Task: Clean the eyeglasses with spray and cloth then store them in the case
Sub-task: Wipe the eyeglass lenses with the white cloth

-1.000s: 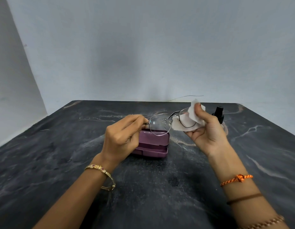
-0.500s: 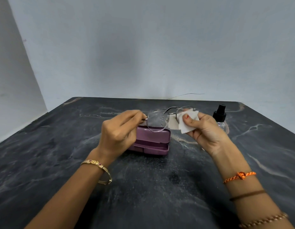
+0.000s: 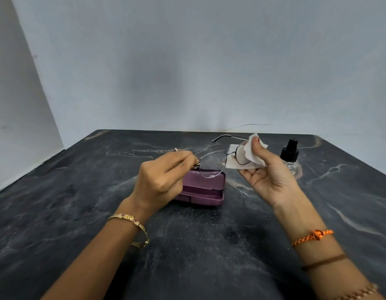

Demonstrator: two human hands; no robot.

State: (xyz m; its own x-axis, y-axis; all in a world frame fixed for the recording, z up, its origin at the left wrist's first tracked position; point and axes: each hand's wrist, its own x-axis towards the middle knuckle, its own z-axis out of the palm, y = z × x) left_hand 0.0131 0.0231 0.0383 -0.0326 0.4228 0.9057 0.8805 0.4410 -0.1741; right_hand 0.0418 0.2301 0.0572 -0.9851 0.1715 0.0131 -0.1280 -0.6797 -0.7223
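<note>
A: Where are the eyeglasses?

B: Held in the air above the purple case; the left hand pinches the frame's left end between curled fingers; the right hand folds the white cloth over the right lens, thumb pressing on the near side, fingers behind.

A: And the case?

B: It lies on the dark marbled surface, mid-scene, its lid slightly ajar; the spray bottle stands upright to the right, just beyond the right hand; whether they touch cannot be told.
</note>
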